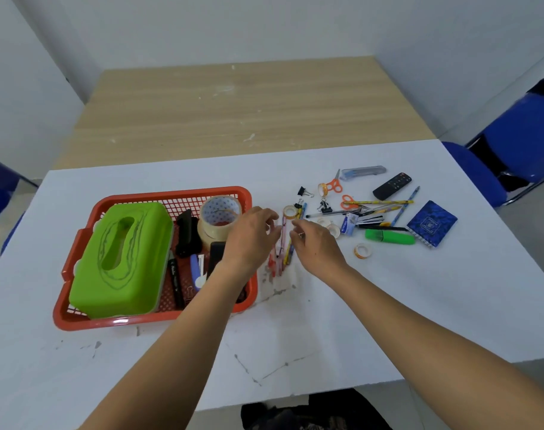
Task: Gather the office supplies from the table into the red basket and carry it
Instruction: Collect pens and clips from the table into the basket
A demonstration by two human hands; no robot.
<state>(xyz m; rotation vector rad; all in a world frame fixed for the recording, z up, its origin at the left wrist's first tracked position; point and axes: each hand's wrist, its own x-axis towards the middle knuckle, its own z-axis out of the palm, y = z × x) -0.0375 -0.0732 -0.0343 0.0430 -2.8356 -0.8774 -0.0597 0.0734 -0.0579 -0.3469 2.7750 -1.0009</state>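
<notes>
The red basket (78,318) stands at the table's left and holds a green tissue box (121,262), a big roll of clear tape (219,220), a black stapler (187,234), a marker and a few small items. Just right of the basket lies a small bunch of pens and pencils (282,243). My left hand (249,240) and my right hand (318,248) flank this bunch, fingers apart, fingertips close to it on either side. Neither hand visibly grips anything. Further right lie scissors (334,186), a green highlighter (388,237), binder clips, small tape rolls and more pens.
A black remote (391,186), a clear pen case (363,172) and a blue notebook (431,223) lie at the far right of the white table (388,305). A wooden table (233,113) adjoins behind. Blue chairs (512,144) stand at the right, another at the left edge.
</notes>
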